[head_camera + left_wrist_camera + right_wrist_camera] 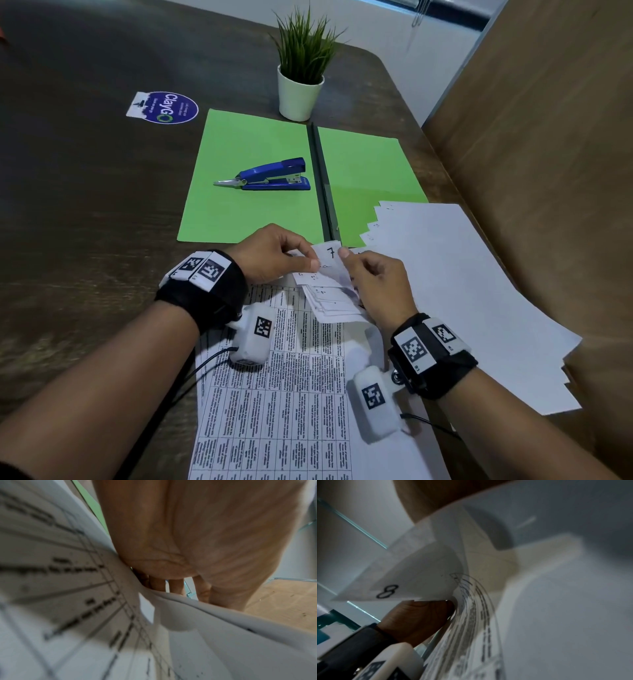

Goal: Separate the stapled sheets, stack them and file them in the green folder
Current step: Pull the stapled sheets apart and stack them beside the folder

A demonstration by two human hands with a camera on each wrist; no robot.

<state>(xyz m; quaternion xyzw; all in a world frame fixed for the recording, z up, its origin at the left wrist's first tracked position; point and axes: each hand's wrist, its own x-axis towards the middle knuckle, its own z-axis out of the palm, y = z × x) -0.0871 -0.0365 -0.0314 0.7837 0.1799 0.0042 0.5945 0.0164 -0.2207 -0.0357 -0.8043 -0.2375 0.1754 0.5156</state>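
Tabletop (85, 205): stapled sheets (329, 291) between hands (329, 263)

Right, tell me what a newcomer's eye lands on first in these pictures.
First, the two hands at the near middle: the left hand and right hand pinch the folded-back corners of the stapled sheets, the top corner marked 7. Behind them the open green folder lies flat with a blue stapler on its left half. A fanned pile of white sheets spreads to the right.
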